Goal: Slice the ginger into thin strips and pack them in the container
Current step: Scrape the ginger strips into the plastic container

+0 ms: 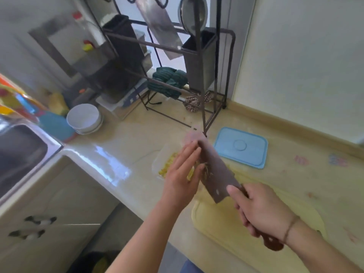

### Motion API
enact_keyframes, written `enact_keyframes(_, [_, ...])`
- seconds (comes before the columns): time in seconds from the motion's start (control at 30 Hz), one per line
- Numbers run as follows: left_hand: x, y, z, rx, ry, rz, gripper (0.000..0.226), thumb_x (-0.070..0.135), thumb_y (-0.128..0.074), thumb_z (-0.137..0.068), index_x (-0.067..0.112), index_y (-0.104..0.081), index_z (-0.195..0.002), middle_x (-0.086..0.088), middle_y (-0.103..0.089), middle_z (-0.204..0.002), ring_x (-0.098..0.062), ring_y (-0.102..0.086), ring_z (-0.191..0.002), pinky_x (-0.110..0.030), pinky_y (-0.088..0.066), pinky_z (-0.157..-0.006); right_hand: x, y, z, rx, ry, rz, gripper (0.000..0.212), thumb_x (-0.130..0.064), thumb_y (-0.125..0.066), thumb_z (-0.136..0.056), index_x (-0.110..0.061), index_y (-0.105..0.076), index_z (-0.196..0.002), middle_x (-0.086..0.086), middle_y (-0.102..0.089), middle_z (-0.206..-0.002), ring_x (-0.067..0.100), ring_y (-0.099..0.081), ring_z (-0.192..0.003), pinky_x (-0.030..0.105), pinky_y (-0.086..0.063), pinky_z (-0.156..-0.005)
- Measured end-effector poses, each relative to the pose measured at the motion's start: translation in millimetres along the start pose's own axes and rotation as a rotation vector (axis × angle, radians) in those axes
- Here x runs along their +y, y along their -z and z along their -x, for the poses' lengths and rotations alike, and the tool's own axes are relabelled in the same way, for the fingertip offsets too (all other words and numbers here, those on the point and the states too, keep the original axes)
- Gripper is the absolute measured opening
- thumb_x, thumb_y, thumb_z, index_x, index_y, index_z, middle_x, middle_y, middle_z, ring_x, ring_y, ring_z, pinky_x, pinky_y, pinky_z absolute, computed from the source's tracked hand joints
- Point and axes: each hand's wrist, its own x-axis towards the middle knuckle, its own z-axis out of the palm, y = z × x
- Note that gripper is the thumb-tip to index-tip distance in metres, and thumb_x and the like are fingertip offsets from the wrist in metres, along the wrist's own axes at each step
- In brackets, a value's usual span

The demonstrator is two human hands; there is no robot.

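My right hand (262, 209) grips the brown handle of a cleaver (218, 174), whose broad blade is tilted over a clear plastic container (157, 164). A few ginger strips (205, 168) cling to the blade. Yellow ginger strips (167, 164) lie in the container, partly hidden by my left hand (183, 172). That hand is flat with straight fingers, pressed against the blade's left face above the container. The pale yellow cutting board (246, 233) lies under my right hand.
A blue container lid (241, 147) lies on the counter right of the container. A black wire rack (204, 75) with a hanging cleaver and utensil holders stands behind. Stacked white bowls (84, 119) sit near the sink (19, 154) at left.
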Motion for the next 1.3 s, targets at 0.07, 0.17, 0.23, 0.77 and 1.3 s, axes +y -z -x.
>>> enact_keyframes(0.07, [-15.3, 2.5, -1.1, 0.026, 0.049, 0.009, 0.035, 0.017, -0.064, -0.095, -0.003, -0.066, -0.124, -0.013, -0.057, -0.14, -0.025, -0.054, -0.132, -0.046, -0.049, -0.105, -16.5, -6.7, -10.3, 0.009, 0.018, 0.074, 0.044, -0.041, -0.046, -0.098, -0.004, -0.052, -0.073, 0.005, -0.055, -0.043, 0.022, -0.05, -0.032, 0.021, -0.037, -0.036])
enact_keyframes(0.17, [-30.8, 2.5, 6.8, 0.026, 0.07, 0.033, 0.032, 0.015, -0.067, -0.093, -0.002, -0.068, -0.12, -0.013, -0.059, -0.138, -0.026, -0.057, -0.129, -0.048, -0.051, -0.101, -28.8, -16.7, -19.3, 0.036, 0.014, 0.145, 0.045, -0.041, -0.045, -0.099, -0.005, -0.053, -0.072, 0.006, -0.056, -0.045, 0.023, -0.052, -0.033, 0.021, -0.038, -0.036])
enact_keyframes(0.23, [-34.7, 2.8, 14.4, 0.01, 0.045, 0.044, 0.026, 0.012, -0.069, -0.092, -0.001, -0.071, -0.115, -0.012, -0.063, -0.134, -0.025, -0.06, -0.125, -0.047, -0.053, -0.098, -30.7, -20.4, -23.5, 0.051, 0.006, 0.179, 0.047, -0.04, -0.045, -0.099, -0.003, -0.053, -0.071, 0.007, -0.057, -0.046, 0.023, -0.053, -0.033, 0.02, -0.037, -0.036])
enact_keyframes(0.77, [-29.6, -1.4, 17.6, 0.093, 0.177, -0.278, 0.016, 0.03, -0.059, -0.089, 0.017, -0.067, -0.083, 0.005, -0.065, -0.091, -0.024, -0.055, -0.094, -0.041, -0.039, -0.09, -40.7, -36.5, -12.7, 0.099, -0.033, 0.186, 0.046, -0.042, -0.045, -0.098, -0.006, -0.051, -0.07, 0.008, -0.058, -0.047, 0.02, -0.053, -0.032, 0.021, -0.037, -0.037])
enact_keyframes(1.3, [-32.6, -0.3, 30.7, 0.082, 0.308, -0.164, 0.028, 0.038, -0.051, -0.095, 0.02, -0.064, -0.112, 0.005, -0.056, -0.121, -0.025, -0.047, -0.113, -0.041, -0.027, -0.103, -15.5, -36.0, 12.0, 0.124, -0.046, -0.217, 0.047, -0.038, -0.052, -0.096, 0.0, -0.055, -0.068, 0.017, -0.057, -0.046, 0.025, -0.049, -0.033, 0.023, -0.035, -0.036])
